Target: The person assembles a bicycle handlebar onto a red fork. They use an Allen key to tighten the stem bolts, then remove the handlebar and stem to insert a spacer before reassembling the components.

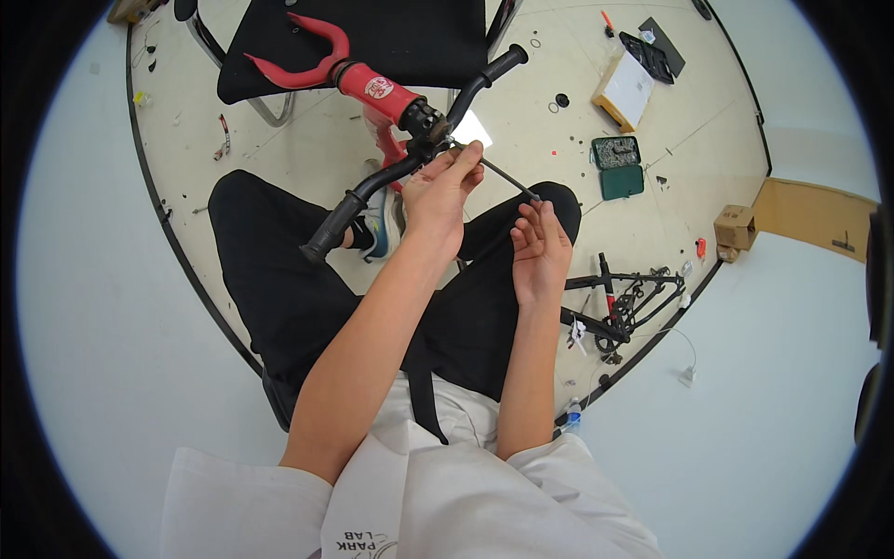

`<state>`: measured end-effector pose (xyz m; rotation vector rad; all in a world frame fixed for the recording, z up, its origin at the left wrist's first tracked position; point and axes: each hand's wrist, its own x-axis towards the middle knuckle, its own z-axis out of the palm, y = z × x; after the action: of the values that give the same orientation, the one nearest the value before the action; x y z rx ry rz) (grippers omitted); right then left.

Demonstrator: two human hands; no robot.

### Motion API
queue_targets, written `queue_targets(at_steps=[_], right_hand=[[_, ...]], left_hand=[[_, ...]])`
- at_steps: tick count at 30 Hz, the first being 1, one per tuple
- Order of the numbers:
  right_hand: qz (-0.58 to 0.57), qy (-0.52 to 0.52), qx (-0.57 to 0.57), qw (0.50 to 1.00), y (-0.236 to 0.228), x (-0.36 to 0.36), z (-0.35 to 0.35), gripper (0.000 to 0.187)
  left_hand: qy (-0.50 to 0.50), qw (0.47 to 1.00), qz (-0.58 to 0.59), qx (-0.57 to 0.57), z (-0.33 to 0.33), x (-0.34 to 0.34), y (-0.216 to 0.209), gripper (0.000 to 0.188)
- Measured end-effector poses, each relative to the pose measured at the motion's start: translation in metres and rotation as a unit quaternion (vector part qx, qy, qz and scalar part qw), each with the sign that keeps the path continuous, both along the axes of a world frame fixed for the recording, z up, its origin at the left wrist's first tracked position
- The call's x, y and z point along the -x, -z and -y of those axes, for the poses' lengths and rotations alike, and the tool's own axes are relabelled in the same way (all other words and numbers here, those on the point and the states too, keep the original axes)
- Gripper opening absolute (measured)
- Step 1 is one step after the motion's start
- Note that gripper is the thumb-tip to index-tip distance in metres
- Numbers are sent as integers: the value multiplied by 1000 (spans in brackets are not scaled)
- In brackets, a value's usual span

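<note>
A red bicycle fork (321, 61) with black handlebars (377, 191) lies across my lap, its stem clamp (424, 121) in the middle. My left hand (442, 191) pinches the tip of a thin metal hex key (507, 177) at the stem clamp. My right hand (540, 247) holds the key's other end with its fingertips, palm turned up. Both forearms come in from the lower edge over my black trousers.
A black chair (372, 37) stands behind the fork. On the floor to the right lie a green tool case (617, 166), a white and yellow box (626, 90), a black tray (652, 56), a black bicycle frame (619, 307) and a small cardboard box (734, 226).
</note>
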<state>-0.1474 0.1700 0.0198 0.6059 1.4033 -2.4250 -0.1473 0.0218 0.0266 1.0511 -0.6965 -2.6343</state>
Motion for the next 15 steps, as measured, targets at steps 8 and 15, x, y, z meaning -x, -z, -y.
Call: queue_targets(at_steps=[8,15], right_hand=[[-17,11,-3,1000,-4,1,9,25],[-60,-1,-38,997,-4,1,8,29]], left_hand=[[8,1000,11,5,1,-1,-2,18],[7,1000,1,2,0,-3,-1,18]])
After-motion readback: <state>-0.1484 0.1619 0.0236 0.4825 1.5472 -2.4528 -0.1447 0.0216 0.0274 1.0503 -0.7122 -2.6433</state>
